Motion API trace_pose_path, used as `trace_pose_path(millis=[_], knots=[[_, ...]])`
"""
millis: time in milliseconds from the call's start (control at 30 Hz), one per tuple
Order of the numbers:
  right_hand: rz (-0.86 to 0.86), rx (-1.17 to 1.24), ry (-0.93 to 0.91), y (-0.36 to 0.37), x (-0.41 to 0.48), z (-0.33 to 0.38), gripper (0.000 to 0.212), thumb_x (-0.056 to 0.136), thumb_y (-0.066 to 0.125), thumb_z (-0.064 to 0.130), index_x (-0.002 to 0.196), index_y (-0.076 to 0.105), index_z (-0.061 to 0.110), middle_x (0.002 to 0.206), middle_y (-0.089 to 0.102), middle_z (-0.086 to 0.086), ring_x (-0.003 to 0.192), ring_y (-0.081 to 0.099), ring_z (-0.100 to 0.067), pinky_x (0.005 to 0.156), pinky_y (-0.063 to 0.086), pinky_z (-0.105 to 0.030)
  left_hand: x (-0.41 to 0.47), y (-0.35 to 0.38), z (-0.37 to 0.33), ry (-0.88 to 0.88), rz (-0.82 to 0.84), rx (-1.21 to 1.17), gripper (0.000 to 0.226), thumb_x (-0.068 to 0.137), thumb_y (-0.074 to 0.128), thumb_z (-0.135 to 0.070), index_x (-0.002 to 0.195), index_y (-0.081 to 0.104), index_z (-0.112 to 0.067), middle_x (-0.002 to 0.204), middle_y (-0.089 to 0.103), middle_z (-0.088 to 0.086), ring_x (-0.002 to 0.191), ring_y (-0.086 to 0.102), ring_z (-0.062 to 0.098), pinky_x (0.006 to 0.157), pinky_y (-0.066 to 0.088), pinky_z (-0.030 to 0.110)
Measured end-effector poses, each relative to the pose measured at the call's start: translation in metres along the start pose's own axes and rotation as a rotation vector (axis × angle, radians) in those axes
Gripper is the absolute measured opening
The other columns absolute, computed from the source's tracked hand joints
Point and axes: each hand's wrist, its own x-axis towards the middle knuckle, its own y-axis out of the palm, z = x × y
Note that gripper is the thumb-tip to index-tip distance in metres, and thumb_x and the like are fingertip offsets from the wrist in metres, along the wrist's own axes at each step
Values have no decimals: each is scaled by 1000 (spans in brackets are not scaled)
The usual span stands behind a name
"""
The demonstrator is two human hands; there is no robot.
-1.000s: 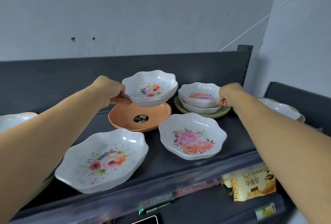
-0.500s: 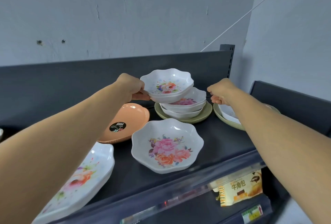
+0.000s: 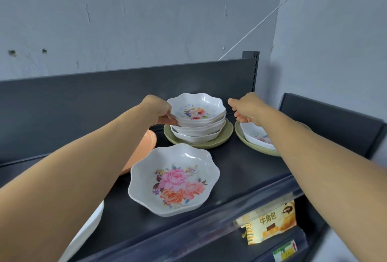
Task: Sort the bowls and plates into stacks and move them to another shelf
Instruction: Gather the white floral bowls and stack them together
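Observation:
My left hand [image 3: 157, 112] grips the left rim of a small white floral bowl [image 3: 196, 109], which sits on top of two more white bowls [image 3: 198, 133] stacked on a green plate [image 3: 227, 134] at the back of the dark shelf [image 3: 240, 169]. My right hand [image 3: 247, 109] hovers just right of that stack with curled fingers and nothing in it. Below my right forearm another white bowl [image 3: 254, 137] lies on a second green plate [image 3: 245, 143]. A larger white bowl with pink and orange roses [image 3: 174, 180] rests alone near the shelf's front.
An orange plate [image 3: 144, 146] shows partly behind my left forearm. A white dish's edge [image 3: 90, 226] pokes out at the lower left. A clear front rail [image 3: 240, 205] edges the shelf. On the shelf below stands a yellow croissant packet [image 3: 270, 224].
My left hand carried the floral bowl to the right and set it on the two stacked bowls. My right hand let go of the stack's rim and lifted beside it. The view shifted right.

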Motion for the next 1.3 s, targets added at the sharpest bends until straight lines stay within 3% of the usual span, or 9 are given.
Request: trace_pose_path(millis=[100,233,367,567,900,1067,1167,1233,1300], knots=[[8,11,6,6,1,0,39,93,54,37,107,59,1,92,57,-11,71,56,-21,72,55,-31,-2,0,1,1,22,21,13,90,55,2,103,58,2,79,62,12,40,65,19,57,58,26],[32,-4,32,12,-2,3,33,92,55,41,96,48,8,88,53,-5,81,57,-23,86,54,-35,-5,-3,5,27,70,9,14,94,54,-5,103,55,5,88,60,16,51,64,23,38,55,24],[110,-34,52,22,-3,8,16,91,58,20,91,54,4,84,53,-10,77,55,-23,67,53,-30,-3,-3,12,31,96,20,23,94,57,-18,103,56,3,83,56,12,63,61,22,68,59,31],[124,-124,82,33,-2,14,12,88,50,3,76,52,2,76,53,-13,60,56,-23,56,50,-29,-8,-6,16,48,131,42,29,92,60,-18,112,57,3,95,60,14,80,65,25,81,58,37],[-197,-380,-135,36,-18,28,32,86,52,2,59,37,11,77,50,-7,61,47,-22,43,26,-23,-32,-30,18,148,143,288,25,87,65,-9,107,65,6,82,63,11,64,60,19,66,57,27],[-69,-396,-241,45,-41,48,36,84,53,3,56,32,11,58,36,-2,50,34,-17,44,24,-23,-62,-52,25,210,171,515,24,86,66,-14,107,67,-1,81,63,6,57,57,13,37,47,12],[64,-387,-281,54,-64,58,20,83,58,8,64,54,2,62,49,-7,60,44,-22,55,39,-25,-76,-75,32,246,167,594,24,86,67,-16,106,67,-3,86,66,6,61,60,15,47,50,13],[147,-370,-309,63,-80,65,22,84,60,13,93,68,-6,78,62,-12,68,53,-23,70,51,-32,-84,-94,39,238,158,609,26,84,69,-14,106,67,-2,91,67,9,65,62,17,65,55,22],[220,-373,-328,72,-99,73,28,86,62,17,104,69,-4,90,67,-14,72,57,-22,75,51,-32,-91,-117,49,227,125,652,23,81,71,-13,102,68,-2,86,66,8,63,61,16,60,55,20]])
